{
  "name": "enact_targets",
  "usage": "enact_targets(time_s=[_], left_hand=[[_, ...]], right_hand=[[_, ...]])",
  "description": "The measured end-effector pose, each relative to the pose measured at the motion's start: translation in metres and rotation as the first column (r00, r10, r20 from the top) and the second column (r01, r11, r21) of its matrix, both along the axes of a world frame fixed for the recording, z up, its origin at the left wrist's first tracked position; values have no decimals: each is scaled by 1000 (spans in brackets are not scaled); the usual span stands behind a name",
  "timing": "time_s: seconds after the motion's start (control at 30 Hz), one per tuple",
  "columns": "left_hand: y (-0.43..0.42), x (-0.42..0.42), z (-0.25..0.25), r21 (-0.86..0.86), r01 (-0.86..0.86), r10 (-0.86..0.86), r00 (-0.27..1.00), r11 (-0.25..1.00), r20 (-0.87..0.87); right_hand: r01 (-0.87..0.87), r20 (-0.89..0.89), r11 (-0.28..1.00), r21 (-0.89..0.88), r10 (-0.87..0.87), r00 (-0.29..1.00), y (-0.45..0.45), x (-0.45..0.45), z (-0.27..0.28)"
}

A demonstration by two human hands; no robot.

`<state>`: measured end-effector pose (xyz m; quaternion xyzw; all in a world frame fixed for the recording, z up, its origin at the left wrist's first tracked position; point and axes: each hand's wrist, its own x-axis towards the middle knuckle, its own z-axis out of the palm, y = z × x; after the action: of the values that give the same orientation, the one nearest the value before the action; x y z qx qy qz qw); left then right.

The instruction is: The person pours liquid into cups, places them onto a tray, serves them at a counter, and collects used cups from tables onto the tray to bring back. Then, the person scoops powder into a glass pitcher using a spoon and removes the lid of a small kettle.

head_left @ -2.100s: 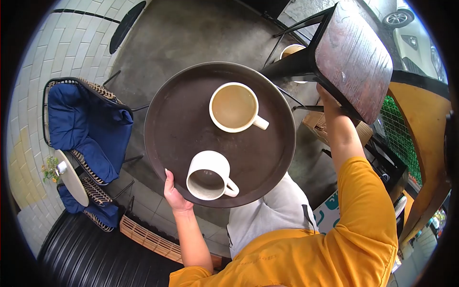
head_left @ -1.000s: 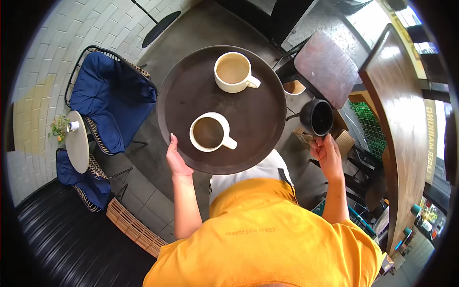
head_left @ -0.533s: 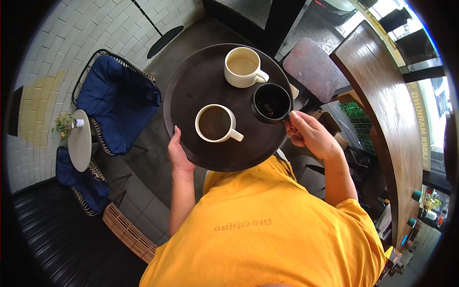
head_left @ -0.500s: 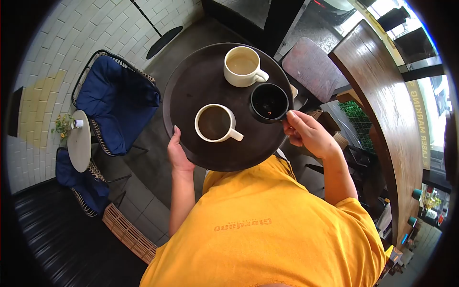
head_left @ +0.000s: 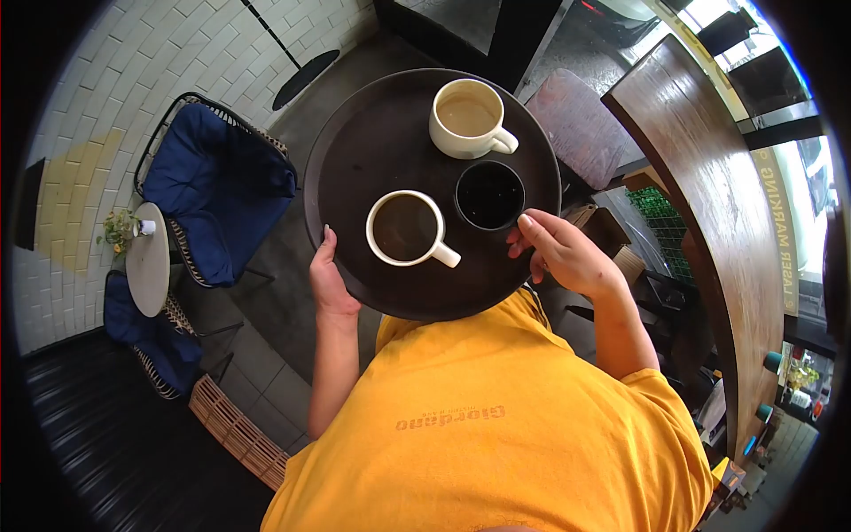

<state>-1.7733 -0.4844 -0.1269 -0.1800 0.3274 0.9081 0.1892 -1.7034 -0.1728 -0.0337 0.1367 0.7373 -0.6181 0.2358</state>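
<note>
My left hand (head_left: 333, 282) holds the round dark brown tray (head_left: 350, 164), thumb at its left rim, with the other fingers hidden below. On the tray stands a black cup (head_left: 489, 213), dark inside. Beside its lower right edge is my right hand (head_left: 560, 253), thumb and fingers apart and loosely bent; whether a fingertip still touches the cup is hard to tell. A cream mug (head_left: 461, 144) with pale brown liquid sits at the tray's far side. Nearer me is a white mug (head_left: 434, 251) with darker brown liquid, its handle pointing right.
To the left are a navy cushioned chair (head_left: 213, 186), a small round table (head_left: 149, 266) with a flower vase, and a second navy chair (head_left: 164, 341). A long wooden counter (head_left: 709, 186) curves along the right, near a padded stool (head_left: 576, 129).
The black cup has shifted left, inward from the tray's right edge, and my right hand's pinch on it has loosened. The tray and both mugs have moved slightly right.
</note>
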Motion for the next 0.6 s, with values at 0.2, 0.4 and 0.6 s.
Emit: enact_targets(time_s=[0.2, 0.4, 0.6], left_hand=[[7, -3, -2, -10, 20, -20, 1000, 1000, 18], [8, -11, -14, 21, 48, -49, 998, 999, 40], [11, -20, -14, 1, 39, -39, 997, 999, 65]], right_hand=[[-46, -14, 922, 383, 55, 998, 7, 2, 16], [575, -523, 664, 478, -310, 794, 57, -34, -20], [438, 280, 709, -552, -337, 899, 80, -113, -59]])
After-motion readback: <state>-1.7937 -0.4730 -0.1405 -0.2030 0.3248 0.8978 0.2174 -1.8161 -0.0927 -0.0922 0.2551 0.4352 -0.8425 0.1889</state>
